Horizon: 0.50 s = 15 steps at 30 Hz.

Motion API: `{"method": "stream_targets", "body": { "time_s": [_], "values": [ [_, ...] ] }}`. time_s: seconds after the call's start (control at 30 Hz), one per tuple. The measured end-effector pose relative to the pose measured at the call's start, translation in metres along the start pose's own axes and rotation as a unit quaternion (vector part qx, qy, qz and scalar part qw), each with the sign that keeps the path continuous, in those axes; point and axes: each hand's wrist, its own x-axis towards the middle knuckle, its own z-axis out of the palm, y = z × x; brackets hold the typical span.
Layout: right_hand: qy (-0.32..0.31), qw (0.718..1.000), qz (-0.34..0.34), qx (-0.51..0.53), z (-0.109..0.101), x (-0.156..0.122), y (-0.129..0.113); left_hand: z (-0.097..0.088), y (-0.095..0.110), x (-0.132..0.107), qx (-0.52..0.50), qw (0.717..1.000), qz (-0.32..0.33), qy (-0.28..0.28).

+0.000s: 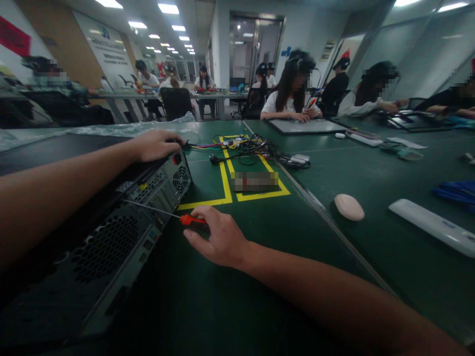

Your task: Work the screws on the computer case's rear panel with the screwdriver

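A black desktop computer case (111, 237) lies on its side on the green table (260, 277), its rear panel with fan grille and ports facing me. My left hand (156, 144) rests on the case's top far corner, fingers curled over the edge. My right hand (218, 237) grips a screwdriver (187, 219) with a red handle. Its thin shaft points left and its tip meets the rear panel of the case.
A tangle of coloured cables (248, 147) lies beyond yellow tape lines (226, 183). A pale mouse (349, 206) and a white keyboard (434, 226) sit to the right. Other people sit working at the far side and at other tables. Clear plastic wrap (129, 128) lies at the back left.
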Motion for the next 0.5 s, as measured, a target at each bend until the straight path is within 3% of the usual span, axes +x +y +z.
{"method": "stream_targets", "body": {
  "time_s": [0.5],
  "values": [
    [-0.003, 1.0, -0.009, -0.015, 0.0006, 0.0004, 0.0032, -0.0021, 0.008, -0.0031, 0.0, 1.0, -0.011, -0.004]
  ]
}}
